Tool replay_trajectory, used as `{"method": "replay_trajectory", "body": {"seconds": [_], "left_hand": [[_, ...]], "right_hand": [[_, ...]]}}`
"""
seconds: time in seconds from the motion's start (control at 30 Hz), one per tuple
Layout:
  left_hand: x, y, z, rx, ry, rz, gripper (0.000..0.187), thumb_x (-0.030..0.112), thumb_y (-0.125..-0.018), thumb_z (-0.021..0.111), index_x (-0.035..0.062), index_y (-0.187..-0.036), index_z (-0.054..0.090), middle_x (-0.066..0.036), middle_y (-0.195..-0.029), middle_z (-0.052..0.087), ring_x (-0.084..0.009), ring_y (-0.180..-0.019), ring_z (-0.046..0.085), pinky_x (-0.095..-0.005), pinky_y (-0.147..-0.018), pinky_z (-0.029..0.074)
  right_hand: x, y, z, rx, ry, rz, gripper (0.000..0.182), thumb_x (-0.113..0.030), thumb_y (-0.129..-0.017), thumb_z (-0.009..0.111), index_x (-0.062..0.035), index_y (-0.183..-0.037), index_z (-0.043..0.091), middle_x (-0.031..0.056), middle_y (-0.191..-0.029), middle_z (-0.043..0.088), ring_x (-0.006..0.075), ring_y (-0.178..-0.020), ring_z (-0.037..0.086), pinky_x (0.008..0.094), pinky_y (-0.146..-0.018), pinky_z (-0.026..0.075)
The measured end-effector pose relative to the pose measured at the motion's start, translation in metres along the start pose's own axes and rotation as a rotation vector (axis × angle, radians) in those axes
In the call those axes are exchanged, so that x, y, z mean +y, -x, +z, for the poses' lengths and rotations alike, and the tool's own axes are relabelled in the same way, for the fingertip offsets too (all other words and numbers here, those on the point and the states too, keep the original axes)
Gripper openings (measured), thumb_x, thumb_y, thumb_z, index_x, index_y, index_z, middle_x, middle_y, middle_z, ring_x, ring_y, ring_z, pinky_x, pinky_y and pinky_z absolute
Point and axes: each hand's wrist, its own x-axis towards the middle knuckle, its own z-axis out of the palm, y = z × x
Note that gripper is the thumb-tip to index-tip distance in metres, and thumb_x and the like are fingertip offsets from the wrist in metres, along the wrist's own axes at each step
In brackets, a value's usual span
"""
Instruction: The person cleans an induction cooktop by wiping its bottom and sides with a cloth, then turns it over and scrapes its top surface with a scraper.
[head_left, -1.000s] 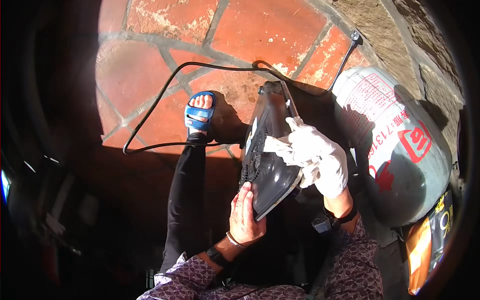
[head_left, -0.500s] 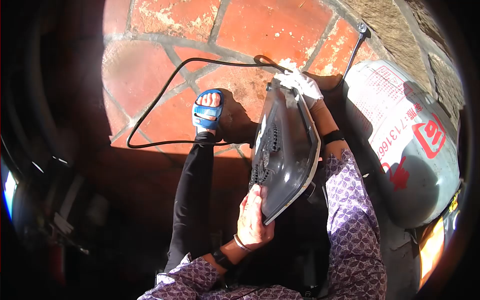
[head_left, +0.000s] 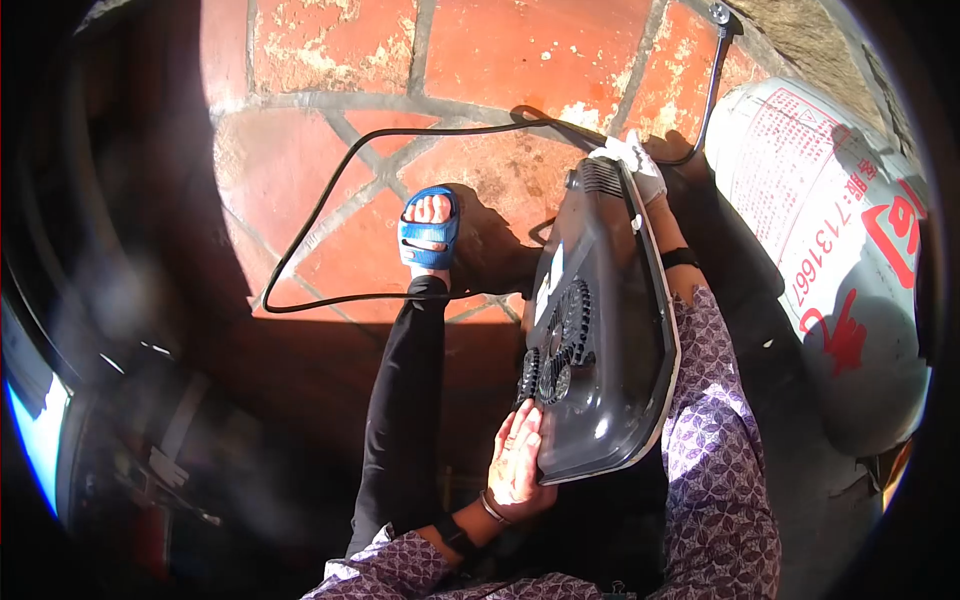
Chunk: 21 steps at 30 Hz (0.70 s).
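An induction cooker (head_left: 625, 370) stands tilted on its side in front of me. Its dark underside, with round fan vents, faces left. My left hand (head_left: 517, 465) grips the near lower corner, fingers lying along the underside and thumb hidden. At the far end, my right hand (head_left: 655, 190) reaches round behind the cooker and holds a white cloth (head_left: 632, 158) against the top edge; most of those fingers are covered by the cloth. A black power cord (head_left: 345, 160) loops out to the left over the floor.
A grey gas cylinder (head_left: 810, 220) with red print lies at the right. Beside it a thin metal rod (head_left: 716, 85) with a round end leans near the stone wall. My foot in a blue sandal (head_left: 428, 232) rests on red tiles (head_left: 530, 50) within the cord's loop.
The cooker has turned so more of its underside and vents show, and it appears slightly further right and lower. Both hands have moved along with it; the view has shifted slightly.
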Motion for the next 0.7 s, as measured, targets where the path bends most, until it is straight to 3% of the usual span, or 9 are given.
{"method": "replay_trajectory", "body": {"seconds": [0.17, 0.3, 0.4, 0.43, 0.47, 0.5, 0.6, 0.67, 0.7], "left_hand": [[0.002, -0.001, -0.002, -0.018, -0.037, -0.029, 0.078, -0.003, -0.069, 0.064, -0.0053, -0.138, 0.028, -0.030, -0.135, 0.043, -0.0466, -0.122, 0.048, -0.0529, -0.101, 0.039], [-0.008, 0.010, -0.002, 0.044, 0.081, 0.000, 0.078, -0.003, -0.069, 0.066, -0.0075, -0.138, 0.030, -0.032, -0.133, 0.044, -0.0462, -0.121, 0.049, -0.0522, -0.100, 0.040], [-0.004, 0.008, -0.023, -0.099, 0.103, -0.347, 0.078, 0.001, -0.072, 0.072, -0.0071, -0.137, 0.030, -0.035, -0.132, 0.044, -0.0466, -0.118, 0.051, -0.0461, -0.098, 0.044], [-0.003, -0.006, -0.033, -0.083, 0.072, -0.307, 0.075, 0.002, -0.075, 0.071, -0.0070, -0.137, 0.030, -0.032, -0.126, 0.050, -0.0409, -0.111, 0.057, -0.0405, -0.093, 0.048], [0.005, -0.013, -0.040, -0.010, 0.241, -0.488, 0.070, 0.003, -0.077, 0.071, -0.0070, -0.134, 0.033, -0.022, -0.117, 0.057, -0.0277, -0.103, 0.060, -0.0345, -0.089, 0.048], [0.002, -0.021, -0.043, 0.113, 0.316, -0.512, 0.066, 0.003, -0.078, 0.070, -0.0051, -0.133, 0.035, -0.016, -0.114, 0.057, -0.0222, -0.100, 0.059, -0.0321, -0.087, 0.047], [-0.006, -0.047, -0.059, 0.371, 0.456, -0.646, 0.052, 0.004, -0.083, 0.066, 0.0014, -0.129, 0.042, -0.005, -0.111, 0.057, -0.0139, -0.099, 0.054, -0.0279, -0.090, 0.043], [-0.026, -0.053, -0.068, 0.474, 0.578, -0.691, 0.047, 0.003, -0.086, 0.061, 0.0049, -0.129, 0.044, -0.004, -0.112, 0.058, -0.0141, -0.101, 0.054, -0.0285, -0.093, 0.041], [-0.025, -0.067, -0.072, 0.505, 0.720, -0.726, 0.046, 0.002, -0.087, 0.060, 0.0050, -0.130, 0.045, -0.003, -0.113, 0.058, -0.0139, -0.103, 0.053, -0.0293, -0.096, 0.038]], "right_hand": [[0.014, 0.064, 0.023, 0.247, -0.818, 0.425, 0.037, -0.033, -0.101, 0.042, -0.0007, -0.112, 0.055, 0.0045, -0.098, 0.060, 0.0142, -0.091, 0.057, 0.0253, -0.080, 0.047], [0.054, 0.101, 0.070, 0.465, -1.178, 0.557, 0.037, -0.034, -0.101, 0.042, -0.0018, -0.114, 0.056, 0.0031, -0.098, 0.061, 0.0118, -0.088, 0.057, 0.0223, -0.077, 0.046], [0.076, 0.080, 0.086, 0.586, -1.349, 0.563, 0.037, -0.034, -0.101, 0.042, -0.0026, -0.115, 0.057, 0.0021, -0.097, 0.061, 0.0100, -0.086, 0.056, 0.0200, -0.075, 0.045], [0.076, 0.063, 0.085, 0.600, -1.389, 0.560, 0.037, -0.034, -0.101, 0.043, -0.0029, -0.115, 0.057, 0.0017, -0.097, 0.061, 0.0094, -0.085, 0.056, 0.0193, -0.074, 0.045], [0.081, 0.058, 0.083, 0.627, -1.426, 0.557, 0.038, -0.034, -0.101, 0.043, -0.0032, -0.116, 0.057, 0.0014, -0.097, 0.061, 0.0088, -0.084, 0.056, 0.0185, -0.073, 0.045], [0.084, 0.049, 0.078, 0.630, -1.446, 0.555, 0.038, -0.035, -0.101, 0.043, -0.0035, -0.116, 0.058, 0.0010, -0.097, 0.061, 0.0082, -0.083, 0.056, 0.0177, -0.072, 0.045], [0.070, 0.052, 0.057, 0.611, -1.443, 0.573, 0.038, -0.035, -0.101, 0.043, -0.0040, -0.117, 0.058, 0.0003, -0.096, 0.062, 0.0070, -0.082, 0.056, 0.0162, -0.071, 0.044], [-0.020, 0.068, 0.025, 0.257, -0.532, 0.589, 0.038, -0.035, -0.101, 0.042, -0.0034, -0.113, 0.059, -0.0042, -0.080, 0.057, 0.0055, -0.065, 0.048, 0.0191, -0.059, 0.039], [-0.055, 0.076, 0.021, 0.312, -0.426, 0.488, 0.037, -0.038, -0.101, 0.042, -0.0060, -0.104, 0.062, -0.0080, -0.070, 0.049, 0.0045, -0.055, 0.037, 0.0208, -0.053, 0.032]]}}
